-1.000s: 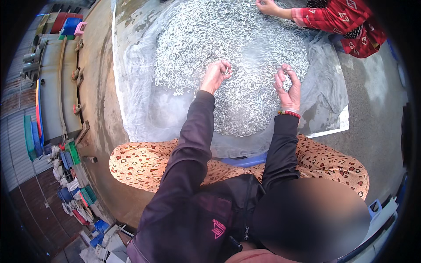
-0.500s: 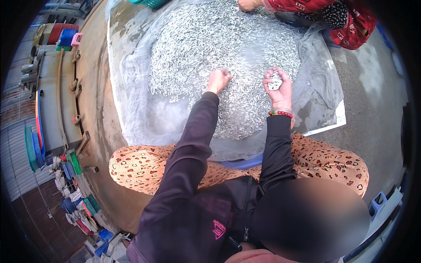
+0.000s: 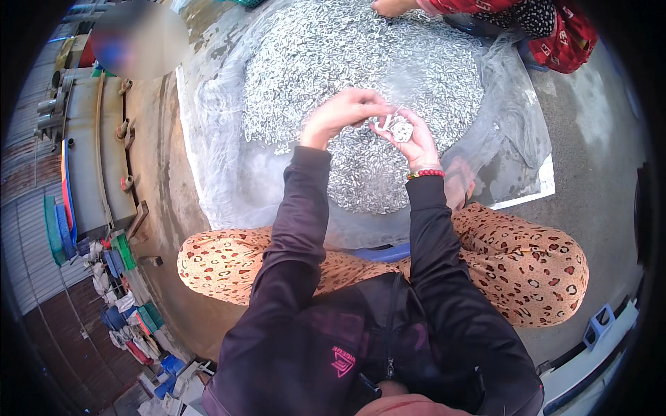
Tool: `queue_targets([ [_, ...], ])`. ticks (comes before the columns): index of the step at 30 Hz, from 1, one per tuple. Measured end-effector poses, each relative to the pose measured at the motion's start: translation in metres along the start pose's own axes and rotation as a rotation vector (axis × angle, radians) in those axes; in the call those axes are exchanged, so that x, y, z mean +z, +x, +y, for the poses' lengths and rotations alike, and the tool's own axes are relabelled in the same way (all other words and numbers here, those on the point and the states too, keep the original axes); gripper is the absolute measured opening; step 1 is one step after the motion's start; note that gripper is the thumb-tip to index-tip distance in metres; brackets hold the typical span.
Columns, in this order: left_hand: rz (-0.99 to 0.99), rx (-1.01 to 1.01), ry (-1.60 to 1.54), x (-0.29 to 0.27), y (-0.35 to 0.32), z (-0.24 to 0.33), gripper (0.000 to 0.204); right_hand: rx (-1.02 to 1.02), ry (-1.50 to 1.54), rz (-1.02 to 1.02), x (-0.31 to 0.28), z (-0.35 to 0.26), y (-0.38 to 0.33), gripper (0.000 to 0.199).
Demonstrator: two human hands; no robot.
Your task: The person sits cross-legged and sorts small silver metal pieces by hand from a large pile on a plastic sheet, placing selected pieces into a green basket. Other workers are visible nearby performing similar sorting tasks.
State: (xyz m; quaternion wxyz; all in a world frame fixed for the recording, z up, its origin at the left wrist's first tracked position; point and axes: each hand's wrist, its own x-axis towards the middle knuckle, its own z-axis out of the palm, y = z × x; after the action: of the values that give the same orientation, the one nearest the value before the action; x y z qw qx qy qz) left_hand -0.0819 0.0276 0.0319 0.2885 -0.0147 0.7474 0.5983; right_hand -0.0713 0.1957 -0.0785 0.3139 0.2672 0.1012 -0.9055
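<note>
A broad heap of small silvery-white fish [image 3: 312, 76] lies spread over pale netting [image 3: 222, 142] in front of me. My right hand [image 3: 420, 145], palm up with curled fingers, cups a clump of small whitish fish [image 3: 401, 130] above the heap. Against its fingertips comes my left hand [image 3: 350, 111], thumb and fingers pinched together beside the clump. What that pinch holds is too small to make out. A red beaded bracelet [image 3: 429, 172] circles my right wrist.
Another person's hand [image 3: 394, 7] touches the far edge of the heap, below a red patterned sleeve [image 3: 479, 5]. A white sheet [image 3: 520, 194] lies under the netting. Blue plastic [image 3: 385, 254] shows between my legs. At left stands a long metal tank [image 3: 90, 152].
My left hand has lifted off the heap and moved right to meet my right hand. My right hand has shifted left, still cupping the clump. The view has shifted slightly.
</note>
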Motion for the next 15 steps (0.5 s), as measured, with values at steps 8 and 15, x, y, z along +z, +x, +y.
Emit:
queue_targets([
  [8, 0.063, 0.305, 0.635, 0.033, 0.021, 0.046, 0.031, -0.181, -0.125, 0.089, 0.025, 0.003, -0.018, 0.029],
  [15, 0.345, 0.113, 0.984, -0.019, 0.083, -0.122, 0.028, -0.239, -0.042, -0.173, -0.015, -0.037, -0.012, 0.02],
])
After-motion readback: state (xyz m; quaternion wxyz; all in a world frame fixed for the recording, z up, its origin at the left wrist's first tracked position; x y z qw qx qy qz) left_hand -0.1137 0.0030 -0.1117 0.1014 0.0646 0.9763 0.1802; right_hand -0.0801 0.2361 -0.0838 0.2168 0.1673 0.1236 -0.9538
